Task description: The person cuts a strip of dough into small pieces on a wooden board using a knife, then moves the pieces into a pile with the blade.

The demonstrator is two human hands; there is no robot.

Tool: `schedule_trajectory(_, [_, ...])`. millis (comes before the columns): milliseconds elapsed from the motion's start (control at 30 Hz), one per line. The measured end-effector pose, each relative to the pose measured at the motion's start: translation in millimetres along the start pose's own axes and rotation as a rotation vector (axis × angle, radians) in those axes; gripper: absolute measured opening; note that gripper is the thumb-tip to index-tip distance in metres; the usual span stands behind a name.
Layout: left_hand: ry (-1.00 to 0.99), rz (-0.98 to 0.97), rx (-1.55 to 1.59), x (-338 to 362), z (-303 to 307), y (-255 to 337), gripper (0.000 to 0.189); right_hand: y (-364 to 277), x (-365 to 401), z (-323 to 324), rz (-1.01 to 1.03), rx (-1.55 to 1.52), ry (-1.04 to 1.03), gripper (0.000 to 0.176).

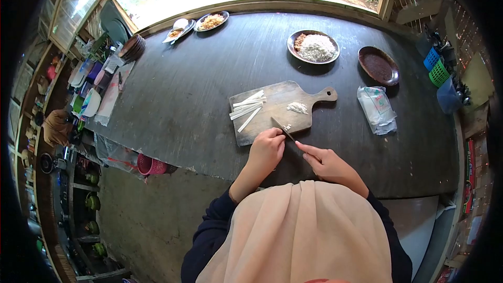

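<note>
A wooden cutting board [277,94] with a handle lies on the dark table. My right hand [330,163] grips a knife [283,128], index finger stretched toward the blade, which rests at the board's near edge. Left of the blade, my left hand [268,149] is closed, fingers curled down at the board's edge; whatever they hold is hidden. A few small white bits [287,127] lie beside the blade. Long white strips [248,107] are spread on the board's left part. A small heap of chopped white pieces [297,108] sits on its right part.
Beyond the board stands a plate of white shredded food [317,48] with something reddish-brown. To the right are a brown plate [378,66] and a plastic-wrapped packet [377,110]. Two food plates, one being an oval plate [211,21], stand far left. Stacked brown plates [132,48] are at the left edge.
</note>
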State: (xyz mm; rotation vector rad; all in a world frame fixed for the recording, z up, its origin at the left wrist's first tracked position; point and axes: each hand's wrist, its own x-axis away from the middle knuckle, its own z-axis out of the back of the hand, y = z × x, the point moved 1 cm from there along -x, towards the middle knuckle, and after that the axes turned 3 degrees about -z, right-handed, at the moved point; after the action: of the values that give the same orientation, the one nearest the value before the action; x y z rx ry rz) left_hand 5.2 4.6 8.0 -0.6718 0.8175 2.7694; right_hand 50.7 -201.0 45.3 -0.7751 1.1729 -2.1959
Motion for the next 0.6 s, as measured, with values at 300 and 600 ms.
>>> schedule_trajectory(300, [-0.009,-0.007,0.012,-3,2,0,0.013,12,-1,-1,0.014,-0.035,0.010,0.039])
schedule_trajectory(600, [-0.008,-0.017,0.013,0,2,-1,0.012,-4,9,7,-0.084,-0.026,-0.035,0.038])
